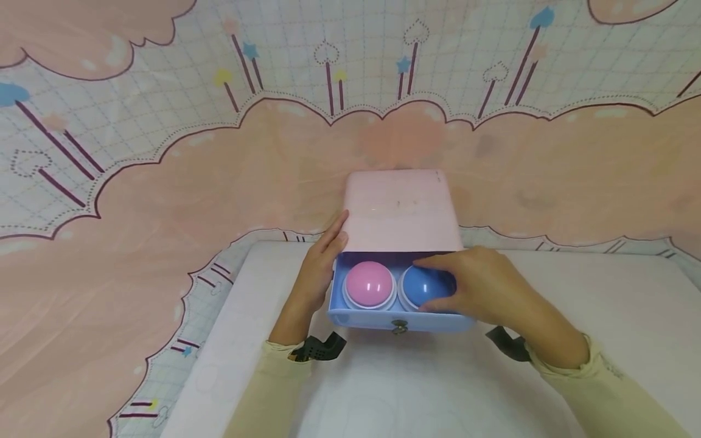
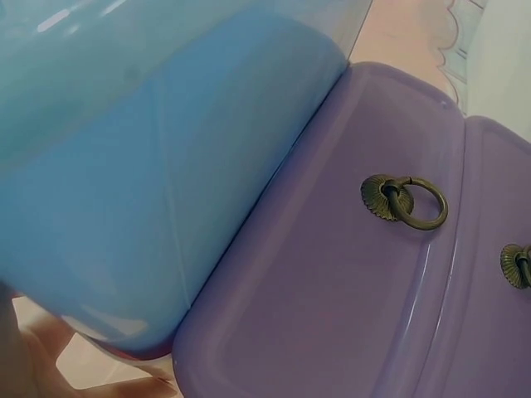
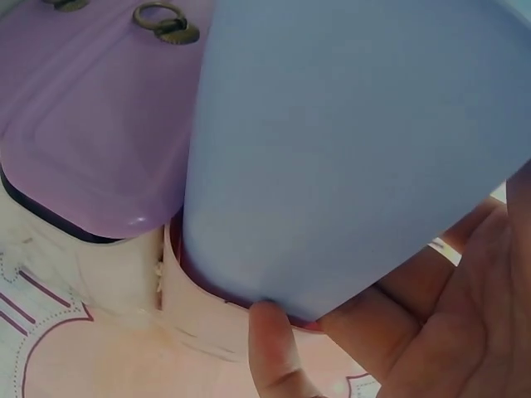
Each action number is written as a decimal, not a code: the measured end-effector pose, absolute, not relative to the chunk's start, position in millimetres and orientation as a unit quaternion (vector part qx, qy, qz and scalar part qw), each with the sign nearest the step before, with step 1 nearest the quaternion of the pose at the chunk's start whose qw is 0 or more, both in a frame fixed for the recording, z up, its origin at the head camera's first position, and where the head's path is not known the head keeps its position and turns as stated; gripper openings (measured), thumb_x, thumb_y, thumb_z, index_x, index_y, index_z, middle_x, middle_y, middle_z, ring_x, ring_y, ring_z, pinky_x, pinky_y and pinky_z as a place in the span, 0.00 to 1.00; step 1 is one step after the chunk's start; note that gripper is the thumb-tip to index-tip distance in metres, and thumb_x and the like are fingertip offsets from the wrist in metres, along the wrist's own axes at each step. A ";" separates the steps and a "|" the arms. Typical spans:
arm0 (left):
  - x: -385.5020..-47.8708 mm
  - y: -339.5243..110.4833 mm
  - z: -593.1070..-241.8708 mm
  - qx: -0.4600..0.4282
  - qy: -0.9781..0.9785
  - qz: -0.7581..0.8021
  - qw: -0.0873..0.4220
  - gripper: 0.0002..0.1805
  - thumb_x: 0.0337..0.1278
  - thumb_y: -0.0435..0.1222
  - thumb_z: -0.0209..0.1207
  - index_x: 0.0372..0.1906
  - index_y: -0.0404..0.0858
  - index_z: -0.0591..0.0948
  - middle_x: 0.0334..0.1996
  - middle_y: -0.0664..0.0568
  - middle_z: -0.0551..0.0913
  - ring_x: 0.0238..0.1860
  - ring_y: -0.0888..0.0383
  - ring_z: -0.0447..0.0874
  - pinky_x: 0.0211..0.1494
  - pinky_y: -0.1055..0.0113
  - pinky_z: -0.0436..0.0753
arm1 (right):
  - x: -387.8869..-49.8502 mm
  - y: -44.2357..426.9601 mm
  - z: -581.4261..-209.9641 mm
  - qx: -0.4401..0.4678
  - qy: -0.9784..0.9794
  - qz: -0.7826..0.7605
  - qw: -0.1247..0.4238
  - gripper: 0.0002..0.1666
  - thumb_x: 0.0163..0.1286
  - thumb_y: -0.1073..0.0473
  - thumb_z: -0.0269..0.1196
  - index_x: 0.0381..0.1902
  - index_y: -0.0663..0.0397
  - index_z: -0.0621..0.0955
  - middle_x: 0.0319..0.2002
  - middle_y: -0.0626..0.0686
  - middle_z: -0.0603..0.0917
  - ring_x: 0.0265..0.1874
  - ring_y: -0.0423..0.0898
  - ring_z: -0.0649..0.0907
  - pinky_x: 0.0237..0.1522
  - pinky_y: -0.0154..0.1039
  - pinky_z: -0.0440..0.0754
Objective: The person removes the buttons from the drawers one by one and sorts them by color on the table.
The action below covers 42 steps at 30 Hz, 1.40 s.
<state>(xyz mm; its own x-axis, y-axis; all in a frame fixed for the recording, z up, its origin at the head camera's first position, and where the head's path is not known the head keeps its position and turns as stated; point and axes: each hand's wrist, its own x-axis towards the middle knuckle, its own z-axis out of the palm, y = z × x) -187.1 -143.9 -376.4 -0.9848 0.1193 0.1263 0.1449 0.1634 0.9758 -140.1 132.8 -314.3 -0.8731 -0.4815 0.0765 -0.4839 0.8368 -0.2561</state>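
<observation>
A small drawer cabinet (image 1: 402, 210) with a pale pink top stands on the white table, its blue drawer (image 1: 361, 319) pulled out. Inside the drawer sit two round white-rimmed jars, one with a pink domed lid (image 1: 369, 284) on the left, the other a blue-lidded jar (image 1: 424, 286). My right hand (image 1: 487, 283) grips the blue-lidded jar, thumb and fingers spread around its dome; in the right wrist view one fingertip (image 3: 274, 340) meets the cabinet's pink edge. Against the cabinet's left side rests my left hand (image 1: 317, 267), its fingers extended.
Beneath the pulled-out drawer are purple drawer fronts (image 2: 332, 249) with bronze ring pulls (image 2: 419, 203). The white table (image 1: 547, 304) extends to both sides. A peach patterned cloth (image 1: 301, 176) hangs behind and lies along the left.
</observation>
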 end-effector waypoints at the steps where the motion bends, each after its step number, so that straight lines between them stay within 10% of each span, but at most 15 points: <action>1: -186.9 -143.7 -375.7 -0.086 -0.764 -0.640 0.010 0.28 0.78 0.53 0.46 0.78 0.63 0.63 0.82 0.60 0.54 0.83 0.54 0.50 0.82 0.42 0.53 | -140.2 132.8 -314.5 0.253 -0.958 0.133 0.008 0.43 0.50 0.30 0.77 0.62 0.39 0.84 0.52 0.52 0.90 0.44 0.53 0.87 0.44 0.49 0.88; 42: -188.1 -144.1 -377.7 -0.083 -0.767 -0.636 0.012 0.27 0.78 0.53 0.46 0.78 0.65 0.63 0.82 0.64 0.54 0.83 0.57 0.49 0.82 0.43 0.52 | -101.9 136.5 -283.8 0.158 -0.959 0.209 0.108 0.39 0.52 0.34 0.78 0.59 0.43 0.86 0.46 0.59 0.91 0.43 0.60 0.88 0.40 0.55 0.89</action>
